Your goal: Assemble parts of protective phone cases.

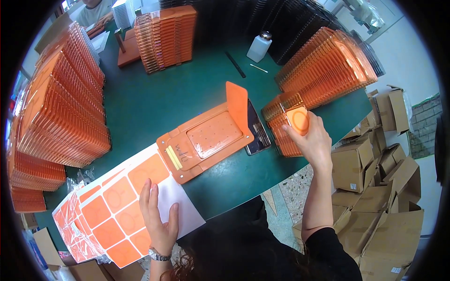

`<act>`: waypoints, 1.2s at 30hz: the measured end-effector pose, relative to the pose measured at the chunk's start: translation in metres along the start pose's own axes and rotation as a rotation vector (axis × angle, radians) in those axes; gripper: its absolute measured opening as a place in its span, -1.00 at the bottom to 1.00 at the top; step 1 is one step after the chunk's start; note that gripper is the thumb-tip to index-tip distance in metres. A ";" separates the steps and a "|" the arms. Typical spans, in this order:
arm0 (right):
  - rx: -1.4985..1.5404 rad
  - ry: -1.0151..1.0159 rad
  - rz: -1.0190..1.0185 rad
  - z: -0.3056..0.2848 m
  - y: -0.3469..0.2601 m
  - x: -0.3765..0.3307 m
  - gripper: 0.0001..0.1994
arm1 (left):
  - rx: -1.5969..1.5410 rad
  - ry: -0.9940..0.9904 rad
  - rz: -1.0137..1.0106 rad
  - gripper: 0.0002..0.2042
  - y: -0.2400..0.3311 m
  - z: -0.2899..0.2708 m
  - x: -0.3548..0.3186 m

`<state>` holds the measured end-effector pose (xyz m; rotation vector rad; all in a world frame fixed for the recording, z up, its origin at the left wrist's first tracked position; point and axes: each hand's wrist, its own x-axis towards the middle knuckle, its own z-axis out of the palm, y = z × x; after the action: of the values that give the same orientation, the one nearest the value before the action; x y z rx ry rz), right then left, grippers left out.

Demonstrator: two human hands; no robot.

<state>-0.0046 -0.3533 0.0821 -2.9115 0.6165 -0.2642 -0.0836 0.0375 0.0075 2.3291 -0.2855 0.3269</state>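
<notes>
Orange piece with a ring mark: right of the orange plate, on or just over a short stack of orange cases. Right hand is gripping it, thumb on the near-left edge, fingers along the right. Can't tell if it's lifted clear of the stack.

Orange plate is our landmark, mid-table, set at a slant. Its flap stands up at the right end; two yellow strips sit at the left end. A dark flat slab sticks out just past the flap end.

Left hand: below-left of the plate, spread, nothing gripped, over a sheet of orange stickers. Can't tell if it's touching. White paper shows beside that hand, right up against the plate's lower-left corner.

Further out from the plate: white bottle, cotton swab and black strip beyond it, up and right. Tall orange stacks well left; another orange stack far right. Cardboard boxes on the floor, well right of the plate.
</notes>
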 end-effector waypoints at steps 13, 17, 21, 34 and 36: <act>0.358 0.074 -0.038 -0.008 0.022 0.016 -0.15 | -0.050 0.036 0.211 -0.33 0.035 0.003 0.071; 1.297 -0.155 -0.097 -0.024 0.028 0.013 -0.13 | -0.100 0.033 0.362 -0.47 0.057 0.006 0.143; 2.303 -0.503 -0.234 -0.009 0.029 0.007 0.08 | -0.079 -0.152 0.551 -0.51 0.081 0.043 0.213; 2.507 -0.578 -0.285 0.001 0.034 0.005 0.16 | 0.012 -0.413 0.749 -0.89 0.106 0.026 0.277; 2.488 -0.619 -0.311 0.004 0.040 0.005 0.15 | -0.027 -0.375 0.776 -0.86 0.107 0.016 0.276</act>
<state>-0.0145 -0.3912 0.0716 -0.4891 -0.3142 -0.0001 0.1465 -0.0775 0.1541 2.1485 -1.3742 0.2427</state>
